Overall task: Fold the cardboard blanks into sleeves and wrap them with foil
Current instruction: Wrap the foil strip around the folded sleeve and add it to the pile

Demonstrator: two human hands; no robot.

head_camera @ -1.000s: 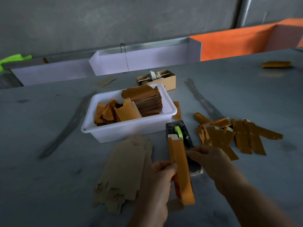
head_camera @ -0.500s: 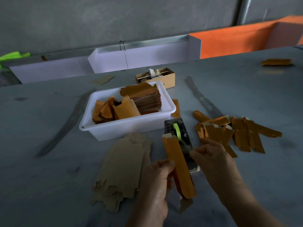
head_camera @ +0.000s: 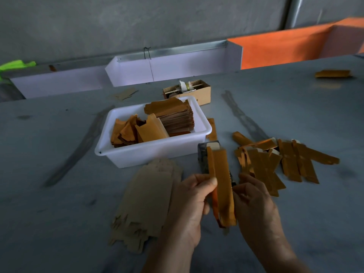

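Grey tabletop (head_camera: 59,223) fills the view, with a concrete wall behind it. Both hands hold one foil-wrapped sleeve (head_camera: 222,184) upright just above the surface. The left hand (head_camera: 189,205) pinches its left edge, thumb on the front face. The right hand (head_camera: 254,205) curls against its right edge, though how firmly those fingers clamp is hard to judge from this angle. Directly beyond the fingertips, partly hidden by the sleeve, sits a dark tape dispenser (head_camera: 202,158). Left of the left hand lies a stack of flat cardboard blanks (head_camera: 145,201). Beyond that stands a white tub (head_camera: 149,154) holding orange foil pieces (head_camera: 137,131). Right of the right hand, finished sleeves (head_camera: 285,160) lie scattered.
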